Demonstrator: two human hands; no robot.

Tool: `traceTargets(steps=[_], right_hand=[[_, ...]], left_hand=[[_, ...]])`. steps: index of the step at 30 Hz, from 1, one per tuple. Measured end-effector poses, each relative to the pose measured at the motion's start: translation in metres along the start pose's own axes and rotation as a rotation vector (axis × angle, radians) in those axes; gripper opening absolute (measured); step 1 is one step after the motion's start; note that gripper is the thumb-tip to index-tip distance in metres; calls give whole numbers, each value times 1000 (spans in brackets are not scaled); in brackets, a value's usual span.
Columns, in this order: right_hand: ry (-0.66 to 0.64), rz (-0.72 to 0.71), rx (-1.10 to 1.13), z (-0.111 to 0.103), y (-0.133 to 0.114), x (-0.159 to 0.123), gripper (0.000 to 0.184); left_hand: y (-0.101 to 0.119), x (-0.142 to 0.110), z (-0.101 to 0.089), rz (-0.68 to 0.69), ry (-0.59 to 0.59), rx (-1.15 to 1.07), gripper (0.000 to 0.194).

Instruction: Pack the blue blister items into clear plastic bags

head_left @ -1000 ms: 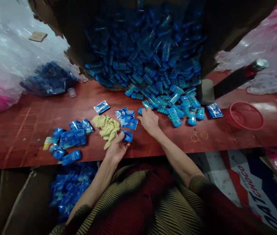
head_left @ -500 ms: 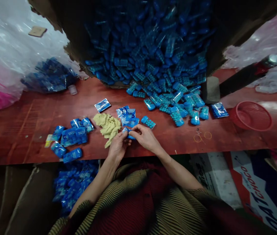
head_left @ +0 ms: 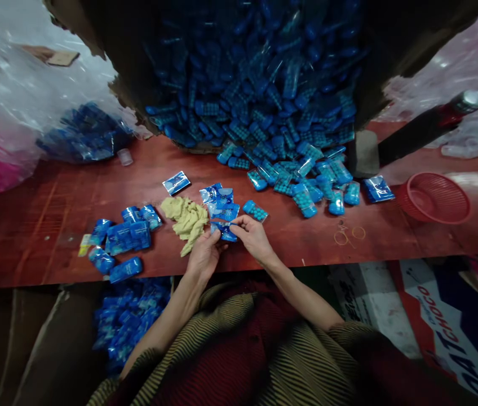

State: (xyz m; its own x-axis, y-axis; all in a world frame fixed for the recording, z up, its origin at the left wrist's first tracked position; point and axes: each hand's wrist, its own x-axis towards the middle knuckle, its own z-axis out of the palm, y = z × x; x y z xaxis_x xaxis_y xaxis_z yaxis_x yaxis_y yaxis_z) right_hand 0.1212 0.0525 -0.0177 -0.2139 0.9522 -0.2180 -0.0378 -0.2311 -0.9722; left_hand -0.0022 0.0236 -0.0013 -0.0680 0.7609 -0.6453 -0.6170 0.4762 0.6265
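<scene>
Near the table's front edge I hold a small shiny blue packet [head_left: 224, 230] between both hands. My left hand [head_left: 205, 252] grips its left side with thumb and fingers, while my right hand [head_left: 253, 237] pinches its right edge. Just beyond the packet lie several flat blue printed sleeves [head_left: 222, 203]. A clear pack of blue beads [head_left: 255, 210] rests past my right fingertips. Close to my left hand is a crumpled yellow cloth [head_left: 186, 220]. My fingers cover part of the packet.
Several wrapped blue packs [head_left: 127, 235] lie at left on the red table [head_left: 53, 220]. A big heap of bead packs [head_left: 281, 135] spills from a dark carton at the back. A red basket [head_left: 433, 197], rubber bands [head_left: 349, 235] and a dark cylinder [head_left: 425, 129] are at right.
The blue packet has turned so more of its printed face shows. My right fingers have shifted slightly right, to its edge. The packs on the table stay where they were.
</scene>
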Motion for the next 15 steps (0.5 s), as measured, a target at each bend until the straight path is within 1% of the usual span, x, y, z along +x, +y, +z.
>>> traceTargets(steps=[2,3,5,6,8,9,11,13,15], right_hand=[[-11,-51,-103,-5,-7,-1,22],[9,-98,-221,-9,-13,0,24],[81,-187,-569,-16,-25,4,29],[106,-204,-770,-20,-30,8,33],[76,-153,-1114,-25,-38,19,38],[35,-110,-1235,-26,-39,26,37],[-42,-49,-1377,-27,-41,38,31],[-88,-37,-1438,-28,-41,47,28],[-111,-36,-1462,-31,-43,49,27]], left_hand=[[2,-1,-1,-38,-15,-7,17],[2,-1,-2,-64,-18,-10,15],[3,-2,-3,-123,0,-15,7],[4,-3,-3,-150,19,-17,2],[5,-4,-3,-200,56,-21,10],[6,-4,-3,-224,69,-24,14],[8,-6,-2,-266,73,-34,19],[9,-7,-2,-289,63,-54,21],[9,-8,-2,-297,54,-79,23]])
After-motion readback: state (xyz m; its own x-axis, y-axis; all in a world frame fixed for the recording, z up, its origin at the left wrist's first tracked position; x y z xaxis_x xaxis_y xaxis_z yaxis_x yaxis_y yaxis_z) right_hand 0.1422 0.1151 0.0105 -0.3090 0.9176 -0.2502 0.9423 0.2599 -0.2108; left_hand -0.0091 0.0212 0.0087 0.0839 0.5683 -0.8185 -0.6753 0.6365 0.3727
